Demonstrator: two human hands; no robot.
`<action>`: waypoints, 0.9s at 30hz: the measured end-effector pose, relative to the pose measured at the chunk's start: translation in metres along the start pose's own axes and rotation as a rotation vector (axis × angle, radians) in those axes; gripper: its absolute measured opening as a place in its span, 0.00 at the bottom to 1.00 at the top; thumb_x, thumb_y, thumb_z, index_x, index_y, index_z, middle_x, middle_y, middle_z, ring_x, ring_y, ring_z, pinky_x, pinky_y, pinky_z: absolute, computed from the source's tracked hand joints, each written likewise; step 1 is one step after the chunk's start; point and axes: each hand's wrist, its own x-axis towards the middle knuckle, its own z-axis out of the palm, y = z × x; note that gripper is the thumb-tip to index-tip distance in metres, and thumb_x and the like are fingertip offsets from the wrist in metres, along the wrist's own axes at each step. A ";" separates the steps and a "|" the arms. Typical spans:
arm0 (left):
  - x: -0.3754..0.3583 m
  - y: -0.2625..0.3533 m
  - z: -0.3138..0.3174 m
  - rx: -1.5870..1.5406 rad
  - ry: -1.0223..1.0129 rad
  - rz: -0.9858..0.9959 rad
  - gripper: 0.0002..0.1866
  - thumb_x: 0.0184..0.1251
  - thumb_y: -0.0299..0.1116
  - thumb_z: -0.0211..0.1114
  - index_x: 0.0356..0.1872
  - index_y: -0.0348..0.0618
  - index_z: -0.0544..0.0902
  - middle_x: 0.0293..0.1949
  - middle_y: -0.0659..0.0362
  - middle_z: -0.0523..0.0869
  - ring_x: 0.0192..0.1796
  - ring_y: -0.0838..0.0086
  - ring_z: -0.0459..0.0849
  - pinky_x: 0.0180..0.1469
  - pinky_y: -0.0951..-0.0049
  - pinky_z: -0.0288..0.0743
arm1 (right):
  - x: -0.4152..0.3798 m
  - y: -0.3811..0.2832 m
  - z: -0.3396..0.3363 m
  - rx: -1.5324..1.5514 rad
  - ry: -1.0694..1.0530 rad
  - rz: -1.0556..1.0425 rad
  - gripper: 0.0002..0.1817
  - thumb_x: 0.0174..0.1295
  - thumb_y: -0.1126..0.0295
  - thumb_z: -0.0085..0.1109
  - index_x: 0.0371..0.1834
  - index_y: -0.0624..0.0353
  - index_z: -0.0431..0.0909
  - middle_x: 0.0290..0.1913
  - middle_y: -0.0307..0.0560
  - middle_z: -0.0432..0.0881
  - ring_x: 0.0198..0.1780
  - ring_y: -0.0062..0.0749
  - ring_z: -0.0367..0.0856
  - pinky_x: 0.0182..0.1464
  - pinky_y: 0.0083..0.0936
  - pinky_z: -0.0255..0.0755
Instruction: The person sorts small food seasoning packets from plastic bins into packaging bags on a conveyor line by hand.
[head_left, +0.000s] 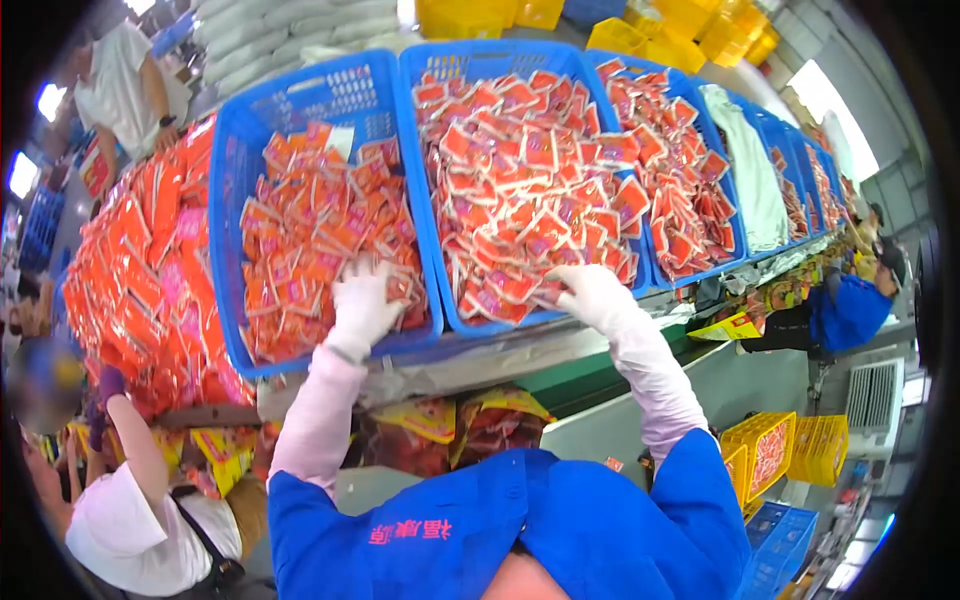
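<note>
My left hand (366, 302), in a white glove, rests on the small orange-red packets (320, 225) in the left blue basket (225, 240), near its front edge. Its thumb stands apart from the fingers, and the fingertips are partly among the packets. My right hand (592, 292), also gloved in white, reaches over the front rim of the middle blue basket (425, 220). Its fingers touch the red packets (520, 190) heaped there, thumb and fingers bent toward each other. Whether either hand grips a packet is too small to tell.
More blue baskets of packets (685, 200) run to the right, one under pale cloth (745, 170). Large red packages (150, 280) are piled at left. Below the baskets lie yellow-and-red bags (500, 420). Co-workers stand at left (150, 520) and right (850, 310). Yellow crates (820, 450) stand at right.
</note>
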 end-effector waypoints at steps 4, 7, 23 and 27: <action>0.028 -0.061 0.132 0.136 -0.382 -0.059 0.28 0.58 0.44 0.72 0.63 0.59 0.81 0.66 0.49 0.78 0.64 0.50 0.81 0.53 0.52 0.83 | 0.031 -0.010 0.005 0.100 -0.118 -0.059 0.21 0.62 0.59 0.65 0.57 0.53 0.84 0.45 0.60 0.87 0.49 0.52 0.87 0.55 0.41 0.78; 0.012 -0.037 0.064 0.026 -0.885 0.135 0.21 0.69 0.52 0.61 0.52 0.49 0.87 0.47 0.51 0.91 0.51 0.57 0.90 0.55 0.54 0.81 | 0.047 0.021 -0.006 0.027 -0.161 -0.080 0.21 0.63 0.58 0.64 0.57 0.54 0.84 0.47 0.58 0.88 0.50 0.53 0.86 0.56 0.40 0.78; 0.407 0.062 0.086 0.216 -0.186 -0.124 0.47 0.55 0.67 0.70 0.71 0.48 0.72 0.71 0.47 0.71 0.72 0.52 0.72 0.67 0.50 0.70 | 0.459 0.189 -0.055 -0.063 0.119 0.193 0.52 0.61 0.27 0.52 0.82 0.46 0.54 0.61 0.67 0.81 0.63 0.59 0.79 0.67 0.45 0.69; 0.438 0.060 0.106 0.001 -0.450 -0.233 0.47 0.52 0.63 0.69 0.75 0.55 0.70 0.73 0.43 0.70 0.70 0.49 0.75 0.68 0.55 0.71 | 0.447 0.188 -0.061 0.245 0.079 0.177 0.44 0.59 0.39 0.61 0.74 0.55 0.68 0.56 0.66 0.83 0.58 0.56 0.82 0.60 0.41 0.73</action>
